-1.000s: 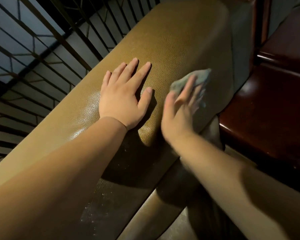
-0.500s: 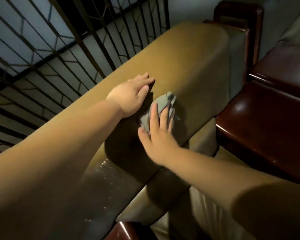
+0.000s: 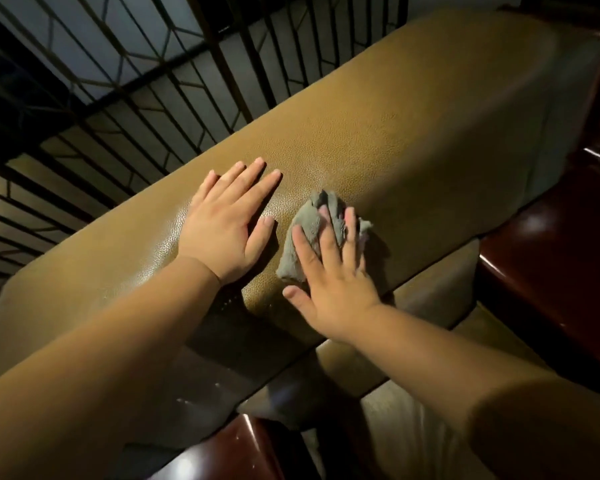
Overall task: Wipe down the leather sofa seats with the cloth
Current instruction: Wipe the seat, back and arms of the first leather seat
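The tan leather sofa back [image 3: 378, 133] lies bare toward the upper right of the frame, beyond both hands. At centre, the left hand [image 3: 222, 230] and the right hand [image 3: 333, 282] on the grey cloth [image 3: 307, 226] occupy it. Black metal grille [image 3: 118, 98] borders the upper left; glossy dark wooden furniture [image 3: 551, 271] borders the right.

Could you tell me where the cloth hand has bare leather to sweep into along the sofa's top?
Bare leather runs beyond the cloth to the sofa's far end. Leftward is crowded: the left hand lies flat beside the right hand.
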